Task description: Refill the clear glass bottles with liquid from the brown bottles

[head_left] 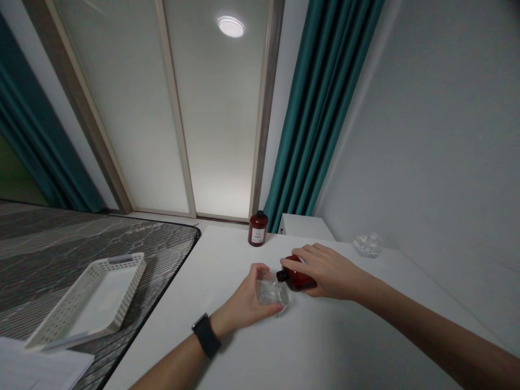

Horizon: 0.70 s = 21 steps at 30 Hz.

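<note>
The red-brown bottle [299, 281] lies tipped just above the white table [325, 346], its black neck end pointing left at the mouth of a clear container [268, 292]. The right hand [325, 271] is clamped round the bottle's body, fingers over the top and thumb side underneath; the left hand [251, 303] is closed about the container, fingertips at its far side and thumb along the near one. The step in hand looks like pouring, or lining up to pour (no stream shows, and I cannot tell whether a cap is on). The next move seems to call for a steady left grip and a small, controlled wrist turn, with the neck kept over the opening, since a slip sideways could spill. Farther out, a second bottle [258, 229] stands upright near the table's far edge, and crumpled clear plastic [368, 245] lies to the right. On the left, on a grey patterned surface [162, 238], sits a white basket [132, 295], with papers [40, 368] beside it
</note>
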Motion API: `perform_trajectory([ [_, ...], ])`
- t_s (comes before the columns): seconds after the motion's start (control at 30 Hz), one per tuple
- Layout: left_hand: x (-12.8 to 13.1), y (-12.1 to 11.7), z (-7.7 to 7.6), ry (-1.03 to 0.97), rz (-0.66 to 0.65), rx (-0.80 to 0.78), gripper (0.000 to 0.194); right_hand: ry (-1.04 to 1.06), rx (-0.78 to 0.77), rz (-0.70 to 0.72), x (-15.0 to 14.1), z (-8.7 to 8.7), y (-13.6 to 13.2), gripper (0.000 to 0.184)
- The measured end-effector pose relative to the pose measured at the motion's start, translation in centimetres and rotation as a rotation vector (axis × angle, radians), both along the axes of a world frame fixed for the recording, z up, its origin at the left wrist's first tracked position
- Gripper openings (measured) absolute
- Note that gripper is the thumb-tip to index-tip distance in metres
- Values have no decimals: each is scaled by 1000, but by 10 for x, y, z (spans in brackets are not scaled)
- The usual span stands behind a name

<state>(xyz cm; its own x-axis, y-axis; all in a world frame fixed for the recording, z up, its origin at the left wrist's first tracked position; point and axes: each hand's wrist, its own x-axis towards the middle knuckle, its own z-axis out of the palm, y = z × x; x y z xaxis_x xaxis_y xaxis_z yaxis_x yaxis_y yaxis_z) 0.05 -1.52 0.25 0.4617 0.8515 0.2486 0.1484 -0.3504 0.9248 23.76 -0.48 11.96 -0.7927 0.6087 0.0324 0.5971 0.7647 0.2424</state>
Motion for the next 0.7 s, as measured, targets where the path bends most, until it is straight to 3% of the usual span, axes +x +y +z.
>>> perform_trajectory([
  [0.7,1,-1,3,13,20,-15,66,-24,18,15,-1,0,0,66],
])
